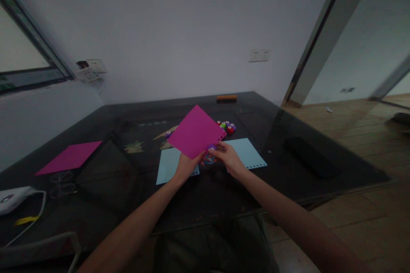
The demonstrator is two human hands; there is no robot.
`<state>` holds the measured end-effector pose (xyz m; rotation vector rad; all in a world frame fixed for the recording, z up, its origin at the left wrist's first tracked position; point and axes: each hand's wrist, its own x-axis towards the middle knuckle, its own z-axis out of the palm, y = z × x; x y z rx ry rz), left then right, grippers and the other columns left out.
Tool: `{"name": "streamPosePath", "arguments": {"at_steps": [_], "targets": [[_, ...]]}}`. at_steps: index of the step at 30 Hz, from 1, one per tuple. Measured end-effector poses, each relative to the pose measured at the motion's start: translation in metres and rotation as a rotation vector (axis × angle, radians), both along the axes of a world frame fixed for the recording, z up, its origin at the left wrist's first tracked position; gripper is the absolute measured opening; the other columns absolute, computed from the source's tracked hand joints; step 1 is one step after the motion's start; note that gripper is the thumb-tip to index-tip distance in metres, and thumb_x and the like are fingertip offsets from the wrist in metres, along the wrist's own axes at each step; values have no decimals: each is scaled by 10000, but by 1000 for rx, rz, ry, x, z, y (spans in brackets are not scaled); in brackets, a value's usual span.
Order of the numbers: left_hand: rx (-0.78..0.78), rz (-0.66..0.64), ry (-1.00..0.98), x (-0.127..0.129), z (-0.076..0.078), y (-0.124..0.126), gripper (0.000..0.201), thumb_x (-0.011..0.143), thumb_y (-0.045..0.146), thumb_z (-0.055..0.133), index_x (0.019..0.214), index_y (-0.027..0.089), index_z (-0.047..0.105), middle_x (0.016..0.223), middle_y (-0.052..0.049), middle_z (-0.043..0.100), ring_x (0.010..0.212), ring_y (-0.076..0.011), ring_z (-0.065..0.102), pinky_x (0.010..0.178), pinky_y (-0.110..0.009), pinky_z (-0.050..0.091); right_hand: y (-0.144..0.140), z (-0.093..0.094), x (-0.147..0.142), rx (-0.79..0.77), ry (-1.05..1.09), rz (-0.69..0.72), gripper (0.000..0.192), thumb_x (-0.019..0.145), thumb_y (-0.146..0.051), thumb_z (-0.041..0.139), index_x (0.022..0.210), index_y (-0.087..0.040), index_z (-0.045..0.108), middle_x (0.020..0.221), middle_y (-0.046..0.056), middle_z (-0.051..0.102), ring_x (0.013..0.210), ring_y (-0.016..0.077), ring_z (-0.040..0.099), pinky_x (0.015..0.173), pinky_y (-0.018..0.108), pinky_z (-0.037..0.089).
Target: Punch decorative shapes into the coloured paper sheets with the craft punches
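A magenta sheet of paper [197, 132], turned so one corner points away from me, is held above the table. My left hand [190, 165] is closed on its near corner. Small holes run along its lower right edge. Closed around a small purple craft punch [211, 148] at that edge is my right hand [226, 157]. Something blue and red shows just below the punch; its shape is unclear. Under my hands lie a light blue sheet [167, 168] on the left and another light blue sheet [248, 153] on the right, both with holes along their near edges.
Several red, green and purple punches [229, 129] stand behind the held sheet. Another purple punch [168, 135] is to its left. A second magenta sheet [70, 157], a white device [14, 200] with a cable, a dark case [309, 157] and a brown bar [226, 98] lie around.
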<state>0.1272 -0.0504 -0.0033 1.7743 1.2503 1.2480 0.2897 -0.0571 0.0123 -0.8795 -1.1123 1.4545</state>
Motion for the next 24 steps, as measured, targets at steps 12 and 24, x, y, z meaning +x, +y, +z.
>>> {"name": "streamPosePath", "arguments": {"at_steps": [12,24], "targets": [[-23,-3,1,0,-2,1,219,783,358,563,704,164,627,556,-20,656,575,-182,628,641,-294,492,2,-3,-1,-24,24,-20,402,547,-319,794,893,-173,648,822,38,686,666,155,630,634,281,498],[-43,-9,7,-1,0,0,248,779,397,561,683,177,624,552,-21,654,560,-180,620,616,-291,494,1,-1,-1,-30,10,-41,353,541,-288,793,847,-176,659,802,30,691,697,155,628,603,247,485]]}}
